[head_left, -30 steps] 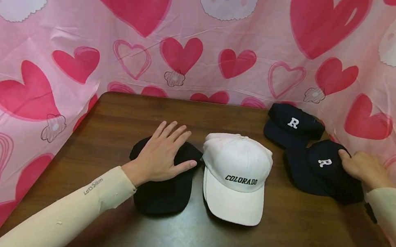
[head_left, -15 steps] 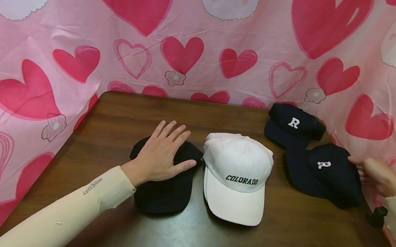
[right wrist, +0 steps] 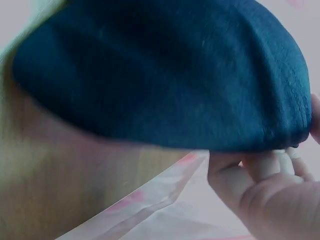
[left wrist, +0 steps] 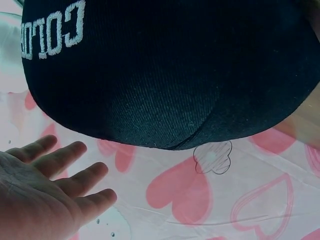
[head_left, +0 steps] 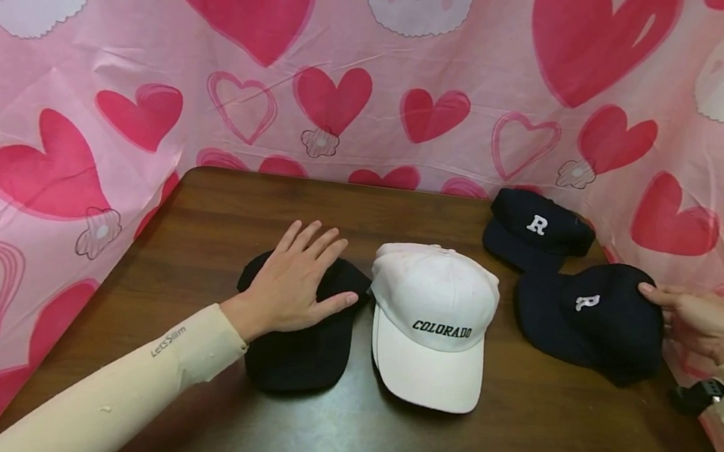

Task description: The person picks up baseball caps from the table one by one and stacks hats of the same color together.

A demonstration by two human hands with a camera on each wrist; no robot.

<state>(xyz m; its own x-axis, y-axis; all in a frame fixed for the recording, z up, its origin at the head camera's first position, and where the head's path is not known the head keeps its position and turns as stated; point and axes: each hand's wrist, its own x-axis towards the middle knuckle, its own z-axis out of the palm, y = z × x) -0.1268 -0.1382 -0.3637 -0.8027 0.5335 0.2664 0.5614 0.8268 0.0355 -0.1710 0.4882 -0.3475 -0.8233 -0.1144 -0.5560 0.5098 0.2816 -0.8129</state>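
My left hand (head_left: 292, 285) lies with straight, spread fingers over a black baseball cap (head_left: 298, 358), its brim toward me. In the left wrist view that black cap (left wrist: 165, 85) carries white lettering, partly cut off, and the hand (left wrist: 55, 185) shows extended fingers beside it. At the right side of the table, my right hand (head_left: 716, 322) grips the rear edge of a navy baseball cap (head_left: 616, 314) with a white R, its brim pointing left. In the right wrist view, fingers (right wrist: 250, 172) reach under the edge of the navy cap (right wrist: 170, 80); the thumb shows only partly.
White baseball caps (head_left: 434, 325), apparently stacked, marked COLORADO, sit between the black and navy caps. Another navy cap (head_left: 538, 229) with an R rests at the back right corner. A pink heart-patterned cloth (head_left: 383, 55) surrounds the brown table (head_left: 280, 450) at the back and sides.
My right hand has shifted right, from the crown to the rear edge of the navy cap. The cap's crown has turned slightly and looks fuller. My left hand has stayed still.
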